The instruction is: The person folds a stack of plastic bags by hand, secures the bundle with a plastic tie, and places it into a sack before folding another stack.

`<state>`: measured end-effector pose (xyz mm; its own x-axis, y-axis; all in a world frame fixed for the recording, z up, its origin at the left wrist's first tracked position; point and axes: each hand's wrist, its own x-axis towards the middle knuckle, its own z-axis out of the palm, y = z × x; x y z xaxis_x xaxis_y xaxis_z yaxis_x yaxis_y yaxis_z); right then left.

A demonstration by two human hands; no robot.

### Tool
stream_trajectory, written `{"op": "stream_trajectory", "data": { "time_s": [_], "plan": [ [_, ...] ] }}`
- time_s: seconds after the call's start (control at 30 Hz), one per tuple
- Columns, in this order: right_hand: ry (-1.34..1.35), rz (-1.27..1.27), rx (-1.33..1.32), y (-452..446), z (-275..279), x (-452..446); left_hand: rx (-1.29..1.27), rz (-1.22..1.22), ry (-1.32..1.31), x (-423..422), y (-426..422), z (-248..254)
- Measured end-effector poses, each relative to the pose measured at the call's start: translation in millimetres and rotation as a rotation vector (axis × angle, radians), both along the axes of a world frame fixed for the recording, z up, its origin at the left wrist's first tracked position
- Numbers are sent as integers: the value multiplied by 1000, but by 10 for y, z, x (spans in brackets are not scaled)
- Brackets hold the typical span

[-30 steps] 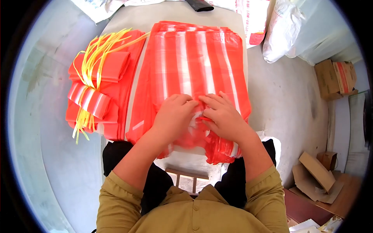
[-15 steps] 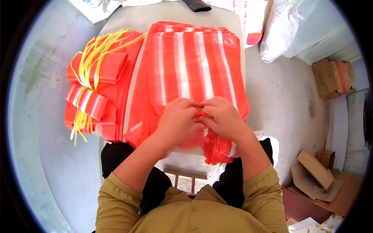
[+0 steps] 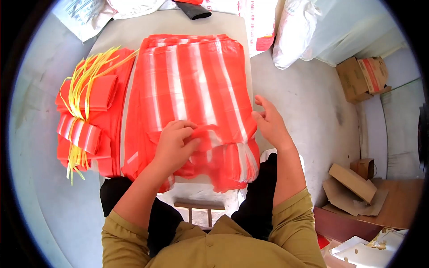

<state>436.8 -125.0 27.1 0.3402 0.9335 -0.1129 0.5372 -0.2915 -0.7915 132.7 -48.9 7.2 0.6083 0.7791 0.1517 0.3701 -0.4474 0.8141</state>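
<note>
A stack of red-and-white striped plastic bags [image 3: 192, 85] lies on the table, its near edge crumpled and hanging over the front. My left hand [image 3: 176, 145] pinches the top bag's plastic near that edge. Off the stack's right side, my right hand [image 3: 270, 123] is raised with its fingers apart and nothing in it. To the left sits a pile of folded red bags [image 3: 98, 91] with a rolled striped bundle [image 3: 80, 134] on it. Yellow ties [image 3: 82, 89] lie loosely across that pile.
A black object [image 3: 194, 10] is at the table's far edge [image 3: 214, 24]. White sacks [image 3: 295, 33] stand beyond. Cardboard boxes [image 3: 362, 78] are on the right, and opened cardboard [image 3: 353, 183] lies lower right. A wooden stool [image 3: 199, 207] is below the table.
My right hand has let go of the plastic and moved right, off the stack. My left hand still holds the edge. The view has shifted, so the scene appears further left.
</note>
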Motion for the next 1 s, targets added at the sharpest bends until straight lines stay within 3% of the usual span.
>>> {"op": "stream_trajectory", "data": {
  "time_s": [0.27, 0.57, 0.67, 0.77, 1.0],
  "plan": [
    [231, 53, 57, -13, 115, -59, -44, -8, 54, 2, -11, 0],
    [211, 57, 81, -53, -17, 54, -121, -3, 8, 4, 7, -41],
    [269, 35, 29, -31, 160, -17, -282, 12, -66, -22, 43, -160],
    [233, 25, 59, -9, 19, 30, -174, -20, -10, -24, 54, -106],
    [221, 207, 19, -151, 202, -50, -228, -17, -15, -27, 55, -106]
  ]
}}
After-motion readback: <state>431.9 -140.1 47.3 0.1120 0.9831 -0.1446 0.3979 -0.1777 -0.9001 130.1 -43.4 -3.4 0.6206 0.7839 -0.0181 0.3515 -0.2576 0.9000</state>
